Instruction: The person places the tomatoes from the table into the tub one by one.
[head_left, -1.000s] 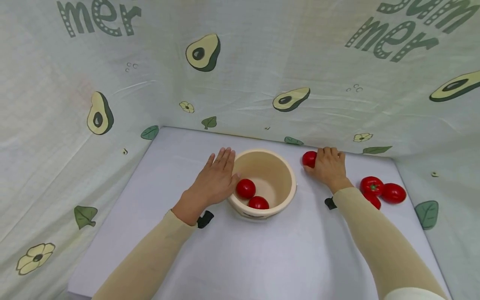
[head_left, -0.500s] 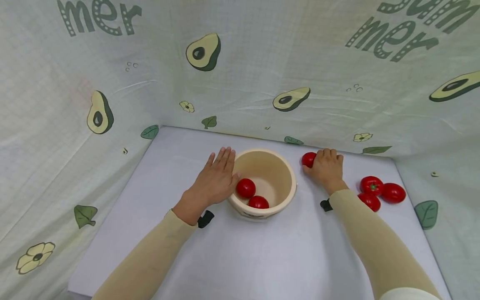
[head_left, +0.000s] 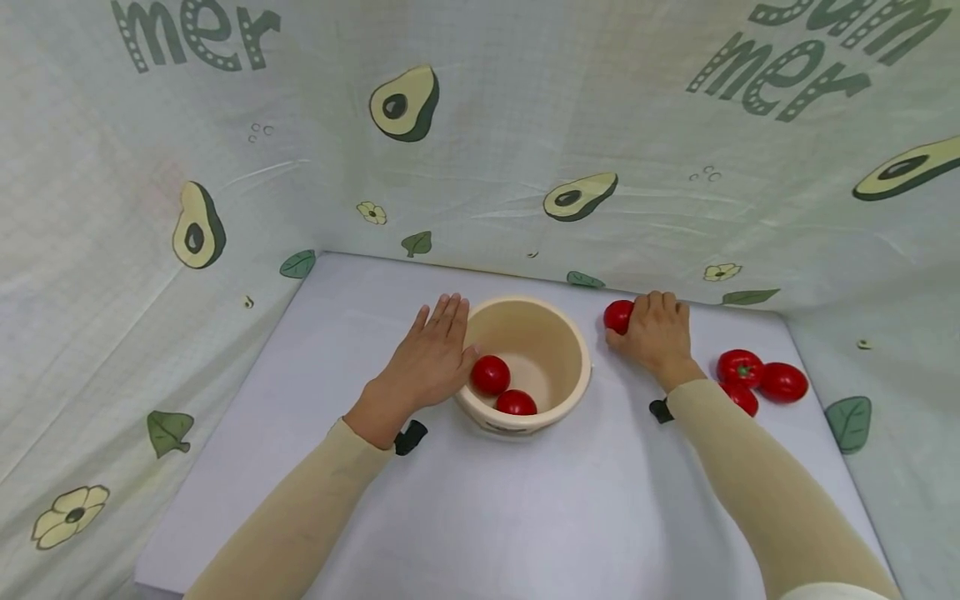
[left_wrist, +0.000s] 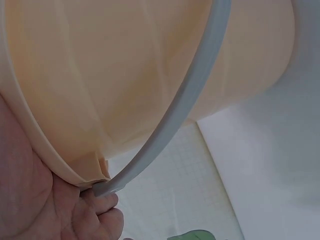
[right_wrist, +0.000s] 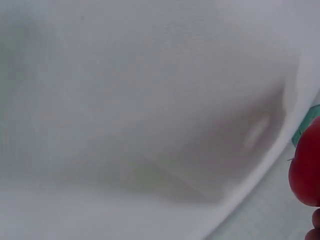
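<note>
My left hand (head_left: 431, 354) lies with straight fingers along the left rim of a cream bucket (head_left: 558, 358). In the left wrist view the palm (left_wrist: 30, 200) meets the rim of the bucket (left_wrist: 120, 75), near the end of its grey handle (left_wrist: 187, 92). Two red tomatoes (head_left: 490, 375) sit inside the bucket. At the table's back edge my right hand (head_left: 656, 337) grips another tomato (head_left: 618, 317), its fingers curled around the right side. That tomato (right_wrist: 307, 165) shows at the right edge of the right wrist view, fingertips just below.
To the right, a red fruit with a green stem (head_left: 740, 367) lies against two more red ones, one of them an oval tomato (head_left: 783, 383). My right sleeve (head_left: 765, 475) partly covers the third. A printed cloth (head_left: 480, 150) hangs behind the white table (head_left: 555, 517).
Both hands stay nearly in place. The right hand and wrist shift slightly, with the tomato still in the fingers. The tomatoes in the bucket have not moved.
</note>
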